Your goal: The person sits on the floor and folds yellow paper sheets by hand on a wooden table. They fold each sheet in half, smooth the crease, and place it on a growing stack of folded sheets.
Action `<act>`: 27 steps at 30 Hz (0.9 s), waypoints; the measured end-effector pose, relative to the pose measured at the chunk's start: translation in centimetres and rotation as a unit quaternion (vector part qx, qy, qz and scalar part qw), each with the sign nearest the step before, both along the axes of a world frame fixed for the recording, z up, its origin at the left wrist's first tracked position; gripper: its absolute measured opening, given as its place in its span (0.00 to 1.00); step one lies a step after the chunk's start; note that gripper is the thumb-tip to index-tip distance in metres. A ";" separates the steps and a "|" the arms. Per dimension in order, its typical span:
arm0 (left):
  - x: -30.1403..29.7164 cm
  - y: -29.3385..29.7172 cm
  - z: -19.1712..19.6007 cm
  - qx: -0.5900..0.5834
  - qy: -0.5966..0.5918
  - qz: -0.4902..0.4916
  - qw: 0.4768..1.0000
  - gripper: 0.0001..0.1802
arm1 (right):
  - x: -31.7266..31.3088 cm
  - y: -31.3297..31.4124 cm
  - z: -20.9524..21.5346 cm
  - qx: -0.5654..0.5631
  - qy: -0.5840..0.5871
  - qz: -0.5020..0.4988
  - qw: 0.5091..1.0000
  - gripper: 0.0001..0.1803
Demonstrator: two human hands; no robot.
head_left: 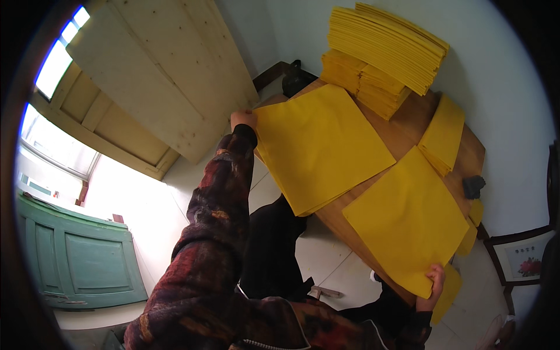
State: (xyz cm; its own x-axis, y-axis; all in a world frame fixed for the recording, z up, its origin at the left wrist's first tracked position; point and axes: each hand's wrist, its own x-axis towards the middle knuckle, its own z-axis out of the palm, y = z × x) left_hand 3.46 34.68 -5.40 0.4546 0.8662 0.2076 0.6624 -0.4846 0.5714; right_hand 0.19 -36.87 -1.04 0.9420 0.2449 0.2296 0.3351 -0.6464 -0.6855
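Patterned sleeve (213, 216) nearest cam; L hand (243, 119) grips L corner of lg yellow sheets (324, 149), partly on brown tbl (473, 150). Tall yellow stack (385, 49) behind. R hand (433, 286) pinches lower corner of 2nd yellow sheet (411, 219), same tbl.

A narrow tabletop gap (333, 214) parts the sheets (326, 149); the stack (385, 49) blocks behind.

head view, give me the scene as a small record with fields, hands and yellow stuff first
left hand: gripping the left yellow sheet near its upper left corner
right hand: gripping the right yellow sheet near its lower right corner
surface: brown table
far end of table: piled yellow stack
right side of table: narrow yellow pile, small dark object
wall at right: framed flower picture
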 end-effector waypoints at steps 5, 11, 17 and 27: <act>-1.3 -2.9 5.0 -0.143 -0.225 -0.057 0.962 0.09 | 0.0 0.1 0.1 0.001 -0.010 0.011 1.000 0.08; -4.0 -2.6 3.3 -0.325 -0.274 0.054 0.904 0.07 | 0.0 0.3 0.1 0.010 -0.018 0.012 1.000 0.08; -4.2 0.0 -0.8 -0.149 -0.068 0.035 0.986 0.14 | 0.1 0.2 0.0 -0.007 -0.029 0.006 1.000 0.07; -5.8 1.1 -5.3 -0.178 -0.212 0.046 0.960 0.39 | 0.1 0.3 0.0 -0.013 -0.053 -0.004 0.999 0.07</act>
State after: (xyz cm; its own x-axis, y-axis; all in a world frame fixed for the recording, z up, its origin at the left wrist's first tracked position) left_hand -2.36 35.81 -10.72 0.3124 0.9491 0.0395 0.3649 -0.1583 0.9175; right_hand 0.25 -36.58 -0.99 0.9149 0.2449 0.3209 0.3993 -0.6666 -0.6294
